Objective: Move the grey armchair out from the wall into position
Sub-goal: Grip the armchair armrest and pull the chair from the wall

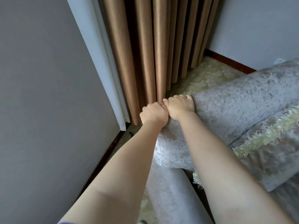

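Two hands side by side, left hand touching right hand, curl their fingers over the top corner of the grey armchair, a mottled, velvety piece draped with a fringed throw. It sits in the room's corner beside the brown curtain; the haul looks barely begun.

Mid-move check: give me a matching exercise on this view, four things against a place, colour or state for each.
Things:
1 left hand
2 curtain
3 skirting board
4 fringe

Descriptions:
a pale cream, draped on the chair
b golden brown, hanging in folds
c dark red-brown, along the foot of the wall
d gripping the grey armchair at its corner, beside the right hand

Pairs: 1-d; 2-b; 3-c; 4-a
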A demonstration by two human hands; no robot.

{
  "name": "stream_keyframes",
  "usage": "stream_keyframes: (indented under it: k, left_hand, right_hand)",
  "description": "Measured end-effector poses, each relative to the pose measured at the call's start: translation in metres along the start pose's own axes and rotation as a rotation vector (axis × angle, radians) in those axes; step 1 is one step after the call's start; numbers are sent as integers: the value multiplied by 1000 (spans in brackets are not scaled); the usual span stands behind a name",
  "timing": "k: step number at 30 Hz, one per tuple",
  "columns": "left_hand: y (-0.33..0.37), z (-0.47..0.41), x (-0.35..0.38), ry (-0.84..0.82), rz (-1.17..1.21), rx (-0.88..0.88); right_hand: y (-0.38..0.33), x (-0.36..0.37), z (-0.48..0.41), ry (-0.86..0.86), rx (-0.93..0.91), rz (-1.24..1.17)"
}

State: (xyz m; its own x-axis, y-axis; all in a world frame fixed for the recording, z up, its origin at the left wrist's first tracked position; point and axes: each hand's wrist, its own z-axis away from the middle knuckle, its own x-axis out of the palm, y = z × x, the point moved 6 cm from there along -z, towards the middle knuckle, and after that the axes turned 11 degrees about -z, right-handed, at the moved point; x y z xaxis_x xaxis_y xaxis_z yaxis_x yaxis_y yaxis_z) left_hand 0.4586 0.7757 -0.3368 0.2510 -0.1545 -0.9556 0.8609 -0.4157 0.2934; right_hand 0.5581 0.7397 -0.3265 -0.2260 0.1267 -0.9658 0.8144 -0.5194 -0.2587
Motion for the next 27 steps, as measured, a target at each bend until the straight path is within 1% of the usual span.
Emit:
stream_keyframes:
  k: [6, 12, 18, 24, 27]
  left_hand:
    - [-16, 26, -8, 42, 18, -32]
    - [-40, 66, -14, 37, 9, -63]
    - [-57, 96, -15, -1, -4, -95]
    - [-61, 97, -14, -14, -3, -94]
    - [-64, 95, -13, -2, 8, -119]
  right_hand:
    - [-17, -1, 26, -1, -45, 15]
    - [-38, 6, 64, -16, -86, 28]
    - [-53, 10, 92, -43, -112, 63]
    - [-55, 14, 90, -74, -106, 77]
    - [-58, 17, 82, -102, -156, 115]
